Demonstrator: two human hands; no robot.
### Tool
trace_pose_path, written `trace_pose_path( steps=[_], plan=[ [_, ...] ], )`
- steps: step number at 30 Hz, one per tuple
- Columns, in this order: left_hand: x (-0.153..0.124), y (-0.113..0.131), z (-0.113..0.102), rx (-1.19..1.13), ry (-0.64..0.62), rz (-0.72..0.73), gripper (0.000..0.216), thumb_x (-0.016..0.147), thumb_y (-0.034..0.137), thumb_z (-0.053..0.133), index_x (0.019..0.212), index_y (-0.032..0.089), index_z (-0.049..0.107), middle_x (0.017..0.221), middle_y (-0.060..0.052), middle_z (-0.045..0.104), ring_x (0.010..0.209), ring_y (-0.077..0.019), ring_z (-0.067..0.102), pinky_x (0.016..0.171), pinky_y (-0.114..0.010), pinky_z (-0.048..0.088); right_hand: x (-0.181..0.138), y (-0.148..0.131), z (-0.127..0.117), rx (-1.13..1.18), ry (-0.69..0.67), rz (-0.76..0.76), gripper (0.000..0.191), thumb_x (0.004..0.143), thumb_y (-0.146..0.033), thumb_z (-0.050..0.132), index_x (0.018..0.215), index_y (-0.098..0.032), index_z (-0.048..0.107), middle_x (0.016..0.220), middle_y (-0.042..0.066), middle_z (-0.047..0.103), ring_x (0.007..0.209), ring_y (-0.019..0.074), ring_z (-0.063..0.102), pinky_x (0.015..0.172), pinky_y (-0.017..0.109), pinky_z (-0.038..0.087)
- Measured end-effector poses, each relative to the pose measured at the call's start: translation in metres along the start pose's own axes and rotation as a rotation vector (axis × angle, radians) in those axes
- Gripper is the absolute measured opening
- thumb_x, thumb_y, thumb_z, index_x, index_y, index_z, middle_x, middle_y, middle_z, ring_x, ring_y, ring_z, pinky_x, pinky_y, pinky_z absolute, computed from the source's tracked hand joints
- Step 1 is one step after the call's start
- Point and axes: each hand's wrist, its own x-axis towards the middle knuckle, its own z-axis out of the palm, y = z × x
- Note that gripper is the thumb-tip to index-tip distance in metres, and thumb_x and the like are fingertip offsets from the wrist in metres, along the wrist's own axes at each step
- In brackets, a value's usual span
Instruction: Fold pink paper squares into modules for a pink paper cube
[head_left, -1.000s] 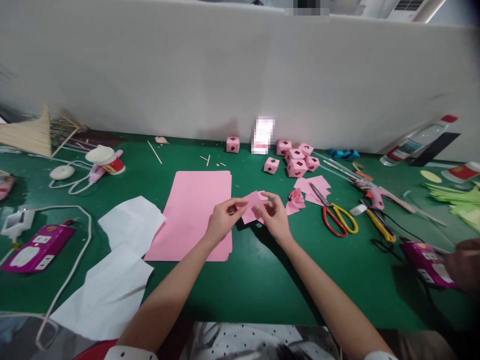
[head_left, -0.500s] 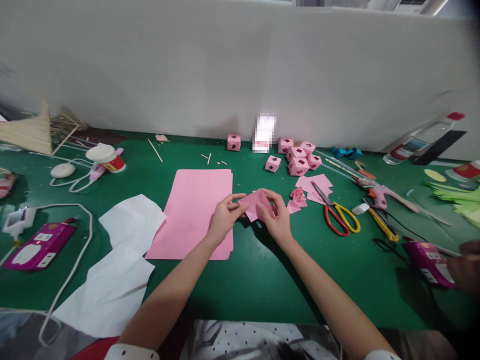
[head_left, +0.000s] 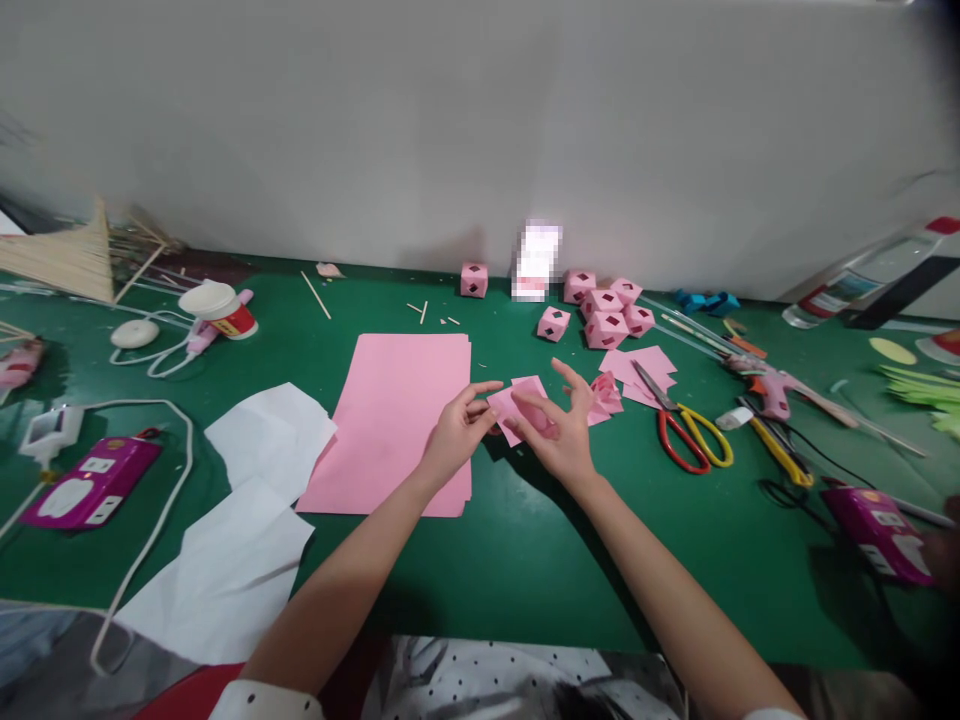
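Observation:
My left hand [head_left: 456,432] pinches the left corner of a small folded piece of pink paper [head_left: 531,387] above the green table. My right hand [head_left: 568,437] is at the paper's right side, fingers spread and the index finger lifted. Its thumb and another finger lie over the paper; whether they touch it is hard to tell. Under my left forearm is a stack of large pink sheets [head_left: 397,410]. Just right of my right hand lie a crumpled pink paper piece [head_left: 606,393] and small pink paper squares [head_left: 651,368].
Several pink paper cubes with diamond holes [head_left: 606,328] stand at the back. Scissors [head_left: 682,425], a pink glue gun [head_left: 772,392] and a purple power strip [head_left: 881,530] are on the right. White paper [head_left: 225,580], a cabled purple power strip [head_left: 94,483] and a paper cup [head_left: 217,305] occupy the left.
My right hand's fingers have spread from their hold on the pink paper, with the index finger raised. My left hand keeps its pinch. The view has shifted slightly.

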Motion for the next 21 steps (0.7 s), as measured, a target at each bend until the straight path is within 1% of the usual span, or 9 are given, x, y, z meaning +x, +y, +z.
trace_pose_path(
  steps=[4, 7, 9, 12, 14, 16, 19, 21],
  plan=[
    [-0.0007, 0.0009, 0.0010, 0.030, 0.003, 0.029, 0.038, 0.085, 0.028, 0.062, 0.122, 0.019, 0.059, 0.064, 0.004, 0.052, 0.066, -0.0121, 0.057, 0.069, -0.026, 0.050, 0.0005, 0.0033, 0.0017, 0.013, -0.003, -0.004, 0.023, 0.080, -0.043, 0.073, 0.101, -0.035, 0.074, 0.143, 0.003, 0.045, 0.132, 0.0334, 0.037, 0.106, 0.058, 0.036],
    [-0.0010, 0.0007, 0.0017, 0.055, 0.043, 0.030, 0.037, 0.083, 0.026, 0.064, 0.119, 0.019, 0.061, 0.063, 0.004, 0.050, 0.064, -0.0108, 0.055, 0.067, -0.024, 0.049, 0.0005, 0.0039, 0.0021, 0.072, -0.036, 0.007, 0.024, 0.080, -0.041, 0.074, 0.102, -0.034, 0.074, 0.137, 0.005, 0.053, 0.128, 0.0308, 0.044, 0.105, 0.054, 0.040],
    [-0.0006, 0.0006, 0.0018, 0.016, 0.075, 0.000, 0.036, 0.082, 0.026, 0.065, 0.117, 0.018, 0.061, 0.068, 0.002, 0.057, 0.065, -0.0113, 0.058, 0.068, -0.025, 0.050, 0.0000, 0.0030, 0.0026, 0.167, -0.093, 0.060, 0.027, 0.081, -0.040, 0.073, 0.107, -0.033, 0.073, 0.130, 0.006, 0.059, 0.119, 0.0279, 0.053, 0.102, 0.049, 0.044],
    [0.0005, 0.0006, 0.0014, -0.071, 0.109, -0.048, 0.037, 0.081, 0.028, 0.066, 0.116, 0.018, 0.060, 0.078, -0.001, 0.064, 0.068, -0.0128, 0.062, 0.071, -0.028, 0.052, -0.0013, 0.0012, 0.0036, 0.355, -0.183, 0.228, 0.032, 0.084, -0.040, 0.069, 0.115, -0.031, 0.070, 0.116, 0.005, 0.069, 0.107, 0.0243, 0.064, 0.097, 0.044, 0.050],
    [0.0013, 0.0000, 0.0009, -0.081, 0.125, -0.053, 0.036, 0.081, 0.028, 0.066, 0.115, 0.018, 0.061, 0.077, -0.001, 0.065, 0.068, -0.0130, 0.063, 0.070, -0.028, 0.053, -0.0021, 0.0006, 0.0040, 0.427, -0.202, 0.319, 0.032, 0.083, -0.039, 0.069, 0.114, -0.030, 0.070, 0.114, 0.004, 0.072, 0.107, 0.0244, 0.065, 0.097, 0.043, 0.050],
    [0.0018, -0.0013, 0.0002, -0.070, 0.127, -0.046, 0.037, 0.081, 0.029, 0.066, 0.116, 0.018, 0.060, 0.077, -0.001, 0.065, 0.068, -0.0131, 0.063, 0.070, -0.028, 0.053, -0.0024, 0.0010, 0.0039, 0.441, -0.194, 0.347, 0.032, 0.081, -0.039, 0.070, 0.110, -0.028, 0.071, 0.114, 0.004, 0.072, 0.109, 0.0249, 0.065, 0.098, 0.043, 0.050],
    [0.0014, -0.0037, -0.0006, -0.028, 0.116, -0.018, 0.038, 0.081, 0.029, 0.067, 0.117, 0.019, 0.060, 0.077, -0.001, 0.065, 0.069, -0.0133, 0.064, 0.070, -0.028, 0.053, -0.0019, 0.0023, 0.0032, 0.426, -0.187, 0.335, 0.030, 0.082, -0.040, 0.070, 0.109, -0.027, 0.072, 0.111, 0.005, 0.073, 0.106, 0.0245, 0.066, 0.098, 0.044, 0.050],
    [0.0006, -0.0046, -0.0005, 0.020, 0.107, 0.009, 0.038, 0.081, 0.029, 0.068, 0.117, 0.020, 0.060, 0.072, 0.000, 0.063, 0.068, -0.0133, 0.063, 0.070, -0.027, 0.052, -0.0012, 0.0036, 0.0033, 0.393, -0.164, 0.286, 0.027, 0.083, -0.040, 0.069, 0.108, -0.029, 0.072, 0.109, 0.005, 0.072, 0.106, 0.0240, 0.065, 0.097, 0.044, 0.050]
  ],
)
